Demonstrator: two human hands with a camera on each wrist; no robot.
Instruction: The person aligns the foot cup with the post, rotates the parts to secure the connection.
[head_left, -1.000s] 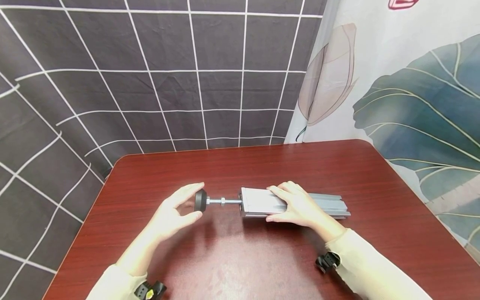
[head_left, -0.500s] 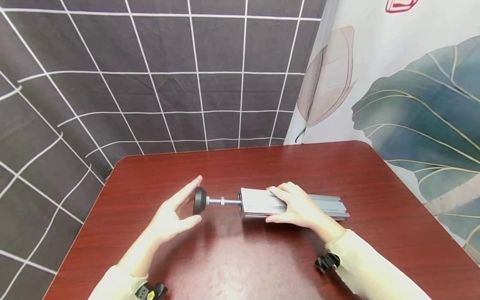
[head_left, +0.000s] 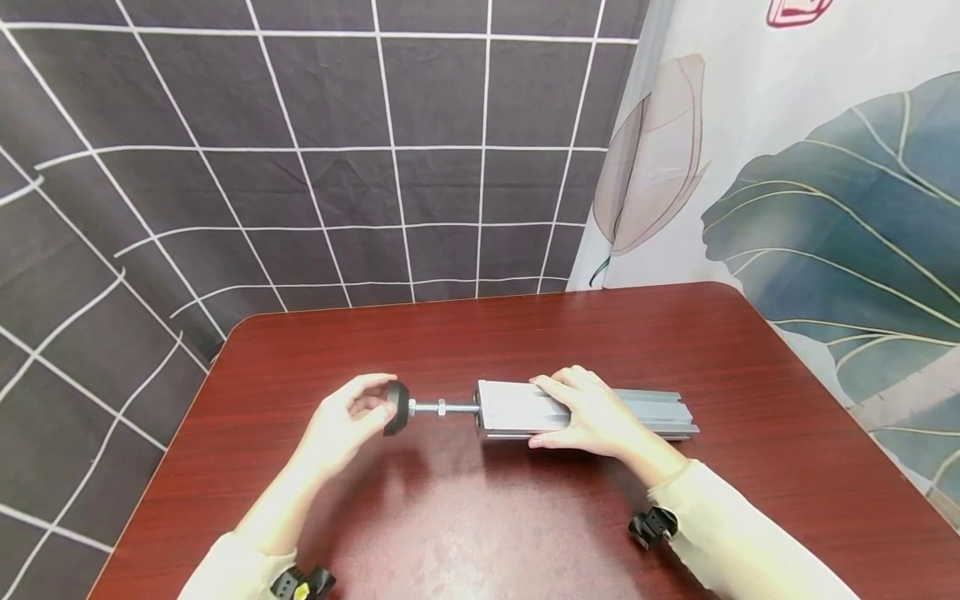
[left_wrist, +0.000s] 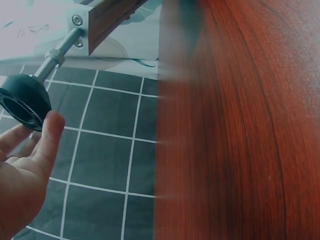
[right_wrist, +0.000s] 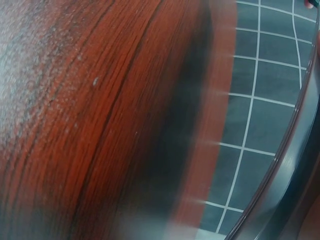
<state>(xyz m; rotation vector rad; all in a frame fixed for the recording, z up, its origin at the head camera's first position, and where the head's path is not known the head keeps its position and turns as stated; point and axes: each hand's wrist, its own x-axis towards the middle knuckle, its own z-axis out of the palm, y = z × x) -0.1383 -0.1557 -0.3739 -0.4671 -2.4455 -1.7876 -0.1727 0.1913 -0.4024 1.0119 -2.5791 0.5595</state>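
Observation:
An aluminium profile [head_left: 504, 407] lies lengthwise over the table, with my right hand [head_left: 594, 418] gripping it across its middle, fingers over the far side and thumb on the near side. From its left end plate, a threaded rod [head_left: 462, 408] with a nut [head_left: 442, 407] runs out to a black levelling foot [head_left: 397, 410]. My left hand [head_left: 335, 427] pinches this foot at its rim, thumb in front and fingers behind. In the left wrist view the thumb touches the foot's edge, and screws [left_wrist: 77, 20] show on the end plate. The right wrist view shows only the profile's side [right_wrist: 280, 187].
A reddish-brown wooden table [head_left: 465, 517] bears the work. Behind it hangs a dark grey cloth with white grid lines [head_left: 337, 183], and a leaf-patterned curtain [head_left: 840, 233] at the right. Black wrist cameras [head_left: 652, 527] sit on both sleeves.
My left hand's fingers were spread around the foot and have come together on its rim. The right hand stays on the profile, which has hardly moved.

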